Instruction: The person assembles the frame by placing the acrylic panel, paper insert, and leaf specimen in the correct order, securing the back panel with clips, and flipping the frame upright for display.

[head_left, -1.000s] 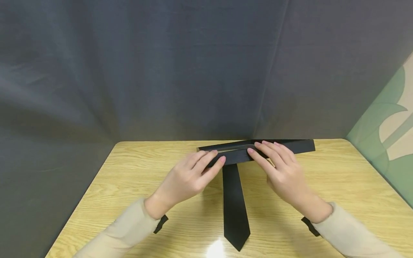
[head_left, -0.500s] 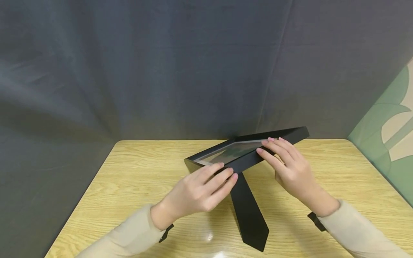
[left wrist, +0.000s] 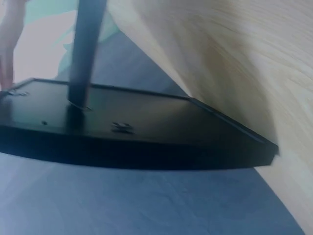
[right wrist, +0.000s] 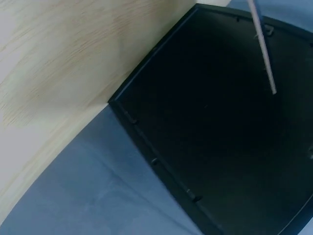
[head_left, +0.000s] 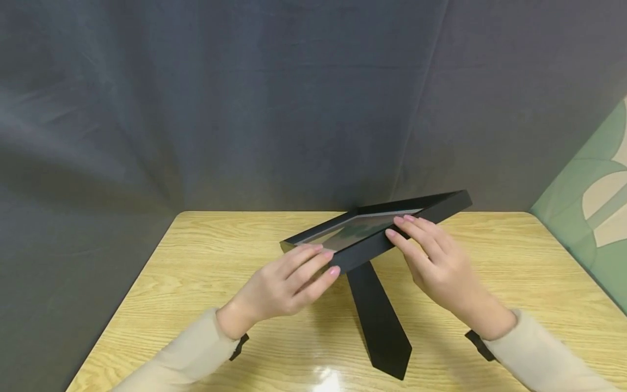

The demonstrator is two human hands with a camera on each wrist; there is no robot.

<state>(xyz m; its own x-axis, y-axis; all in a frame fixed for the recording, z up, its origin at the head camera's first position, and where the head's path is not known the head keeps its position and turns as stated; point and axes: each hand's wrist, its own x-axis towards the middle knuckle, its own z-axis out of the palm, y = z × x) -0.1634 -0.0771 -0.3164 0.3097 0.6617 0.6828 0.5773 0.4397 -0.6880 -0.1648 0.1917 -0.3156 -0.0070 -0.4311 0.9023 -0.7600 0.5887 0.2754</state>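
Note:
A black picture frame (head_left: 360,255) leans back over the far part of the table, its glazed picture side (head_left: 343,228) facing away from the person and partly visible. My left hand (head_left: 284,280) holds the near edge toward its left end, fingertips over the rim. Farther right along the same edge, my right hand (head_left: 436,258) grips it, fingers bent over the top. The frame's black easel leg (head_left: 379,321) slants down toward the person. In the left wrist view the back panel (left wrist: 146,110) shows metal clips. A lower corner meets the table in the right wrist view (right wrist: 111,101).
The wood-grain table (head_left: 196,256) ends at a dark grey curtain (head_left: 294,109) just behind the frame. A wall panel with green leaf shapes (head_left: 597,207) stands on the right. Dark straps (head_left: 482,345) show at both wrists.
The frame has turned and tilted, its right end now higher and its picture side showing more. The leg's foot has swung right. My left hand has lately shifted slightly left along the edge.

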